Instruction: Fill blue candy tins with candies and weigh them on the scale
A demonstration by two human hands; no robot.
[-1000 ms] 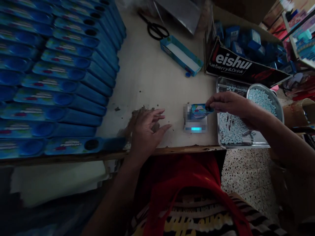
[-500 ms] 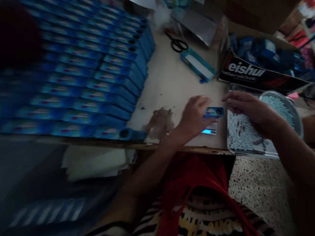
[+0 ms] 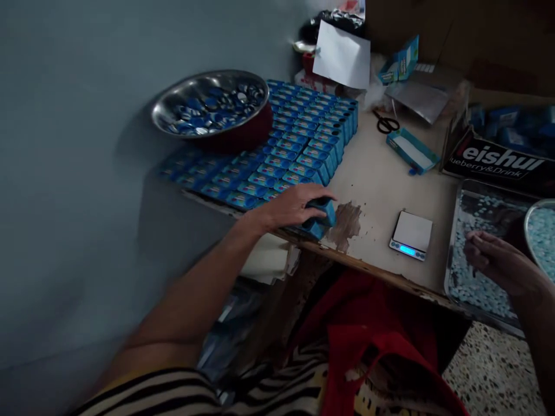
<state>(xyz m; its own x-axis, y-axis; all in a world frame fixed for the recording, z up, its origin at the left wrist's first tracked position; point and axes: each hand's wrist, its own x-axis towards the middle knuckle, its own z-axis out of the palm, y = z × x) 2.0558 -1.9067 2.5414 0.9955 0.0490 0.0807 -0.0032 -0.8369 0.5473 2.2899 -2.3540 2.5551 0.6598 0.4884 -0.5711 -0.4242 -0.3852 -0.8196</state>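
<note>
At the near right corner of the rows of small blue containers (image 3: 303, 156), my left hand (image 3: 288, 207) is closed around one blue container (image 3: 329, 214). My thumb and fingers grip its sides. Over the metal tray (image 3: 451, 254) of small pale-blue pellets (image 3: 472, 289), my right hand (image 3: 498, 260) has its fingers pinched together. What it may hold between the fingertips is too small to make out. Between the hands lies a small digital scale (image 3: 413, 232) with a lit blue display and a bare white plate.
A wide metal bowl (image 3: 249, 130) of blue caps stands on the containers. At the right, a bowl (image 3: 546, 231) of pellets rests by the tray. Behind are a printed carton (image 3: 489, 156), a blue open box (image 3: 411, 151) and scissors (image 3: 387, 123). The table's front edge (image 3: 368, 263) runs before me.
My left hand has carried the blue container from the scale leftwards to the rows. My right hand has drawn back over the tray. The view has swung left, bringing in the bowl of caps.
</note>
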